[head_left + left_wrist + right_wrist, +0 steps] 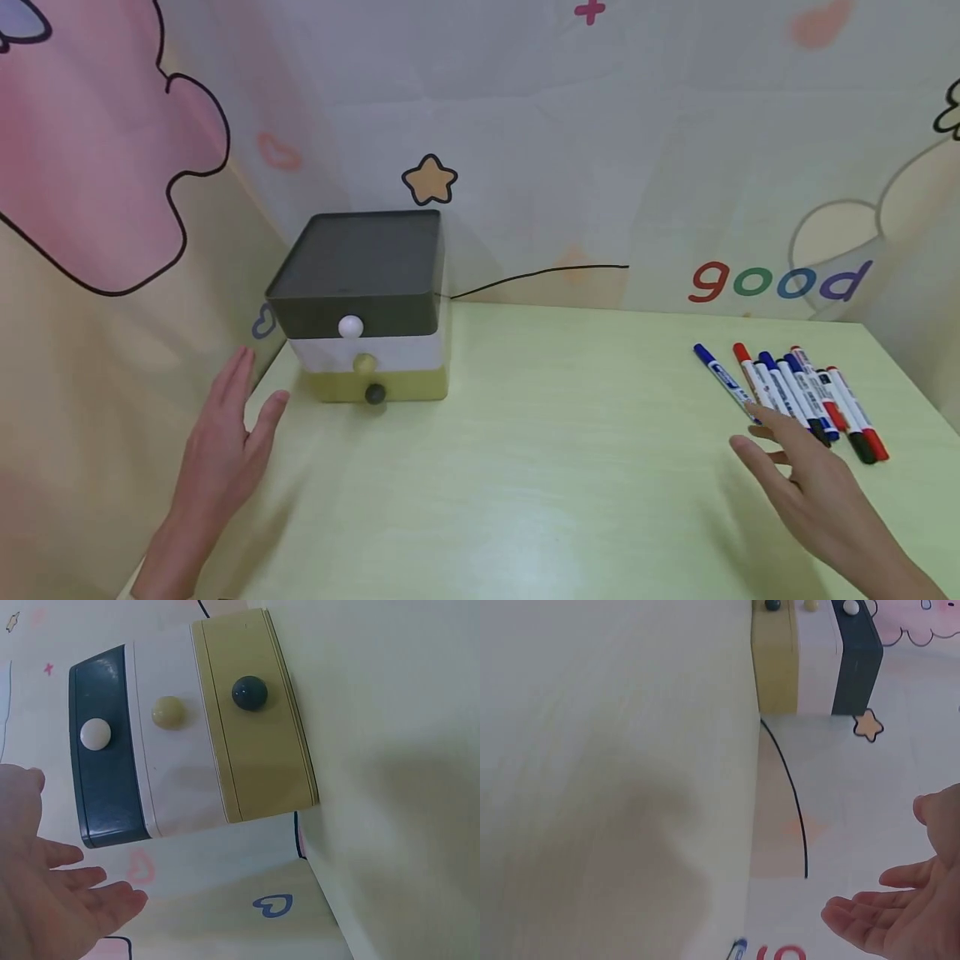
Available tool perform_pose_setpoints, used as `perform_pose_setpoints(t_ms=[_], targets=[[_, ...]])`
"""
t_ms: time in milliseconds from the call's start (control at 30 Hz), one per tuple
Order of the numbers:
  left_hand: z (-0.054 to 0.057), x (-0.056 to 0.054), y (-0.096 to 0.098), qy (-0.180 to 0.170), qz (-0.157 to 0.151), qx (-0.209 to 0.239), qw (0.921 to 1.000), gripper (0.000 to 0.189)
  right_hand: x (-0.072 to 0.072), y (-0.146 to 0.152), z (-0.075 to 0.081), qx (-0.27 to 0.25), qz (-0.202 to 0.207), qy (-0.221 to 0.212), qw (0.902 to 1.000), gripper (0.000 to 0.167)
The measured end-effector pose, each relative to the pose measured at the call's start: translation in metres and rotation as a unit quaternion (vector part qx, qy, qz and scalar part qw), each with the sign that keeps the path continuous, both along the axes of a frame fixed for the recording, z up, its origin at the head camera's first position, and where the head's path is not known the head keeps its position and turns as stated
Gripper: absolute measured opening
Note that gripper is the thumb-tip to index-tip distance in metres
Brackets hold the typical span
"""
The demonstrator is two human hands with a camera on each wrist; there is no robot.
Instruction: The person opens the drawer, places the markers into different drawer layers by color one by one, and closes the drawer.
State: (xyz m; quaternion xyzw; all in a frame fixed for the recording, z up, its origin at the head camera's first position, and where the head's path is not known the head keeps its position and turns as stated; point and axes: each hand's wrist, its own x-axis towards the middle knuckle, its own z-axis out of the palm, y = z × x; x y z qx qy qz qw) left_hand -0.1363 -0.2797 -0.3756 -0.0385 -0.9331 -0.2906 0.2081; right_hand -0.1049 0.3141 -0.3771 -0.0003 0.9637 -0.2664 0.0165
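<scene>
My left hand (225, 442) hovers at the left edge of the table, fingers extended and thumb apart, holding nothing. Just beyond it stands a stack of three small drawers (259, 757), dark grey on top, white in the middle, olive yellow below, each with a round knob; all look pushed in. On the right, my right hand (813, 492) is over the table with fingers loosely bent and nothing in its grasp. Its fingertips overlap the near end of a blue-capped marker (722, 377) in the head view. Several more markers (798, 392), with blue, red and black caps, lie side by side there.
The pale table (555, 467) reaches back to a hanging cloth (540, 150) printed with a star, hearts and the word "good". Another cloth side (75, 400) borders the table's left edge. The drawers stand near the back left, the markers near the right edge.
</scene>
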Motion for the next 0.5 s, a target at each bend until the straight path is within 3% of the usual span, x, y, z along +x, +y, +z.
perform_pose_setpoints(t_ms=[267, 500], targets=[[0.006, -0.008, 0.007, 0.039, 0.016, 0.036, 0.9984, 0.063, -0.011, -0.040, 0.011, -0.056, 0.038, 0.045, 0.9967, 0.065], [0.013, -0.014, 0.011, 0.036, 0.031, 0.081, 0.9955, 0.058, -0.022, -0.073, 0.023, -0.090, 0.061, 0.091, 0.9899, 0.059]])
